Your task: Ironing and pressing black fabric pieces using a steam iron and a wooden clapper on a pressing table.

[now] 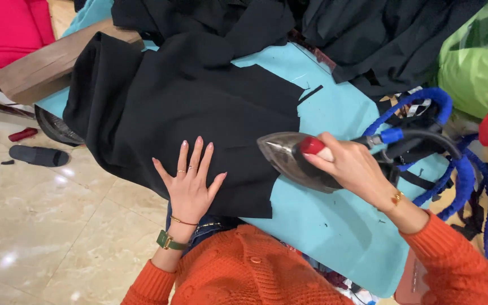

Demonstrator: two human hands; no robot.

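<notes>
A piece of black fabric point(199, 107) lies spread over a turquoise ironing surface point(334, 220). My left hand point(190, 181) rests flat on the fabric's near edge, fingers apart. To its right, my right hand point(351, 166) grips the handle of a steam iron point(283, 152) with a red knob. The iron's pointed tip faces left, just past the fabric's right edge. A blue-wrapped hose point(425, 99) runs from the iron's back end.
More black cloth point(379, 39) is heaped at the far end of the board. A green bag point(478, 56) sits at the far right. A black slipper point(38, 155) lies on the tiled floor at left, near a pink cushion point(7, 28).
</notes>
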